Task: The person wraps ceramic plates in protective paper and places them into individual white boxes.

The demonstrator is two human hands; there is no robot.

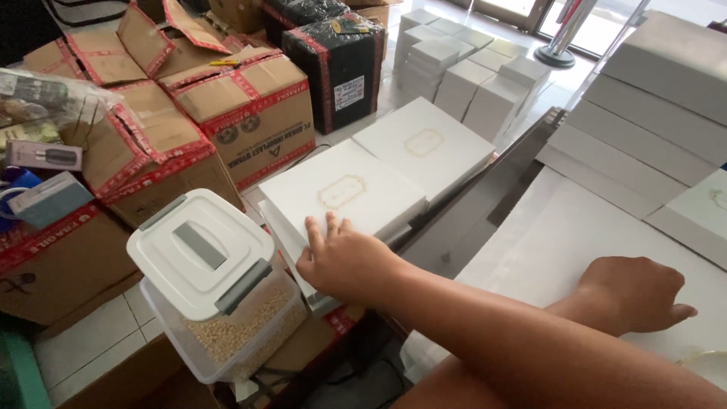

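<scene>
My left hand (342,257) reaches out to the left and lies flat on the near corner of a flat white box with a gold emblem (341,193). Its fingers are spread and hold nothing. That box tops a short stack of like boxes. A second white emblem box (424,144) lies just beyond it. My right hand (636,291) rests on a large white sheet (560,227) on the table to the right. The fingers are curled in, and nothing shows in them.
A clear plastic tub with a white lid (204,257), holding pale pellets, stands left of the box stack. Taped cardboard cartons (250,106) and a black wrapped parcel (341,60) crowd the back left. White boxes are stacked on the floor (462,68) and on the table's right (644,129).
</scene>
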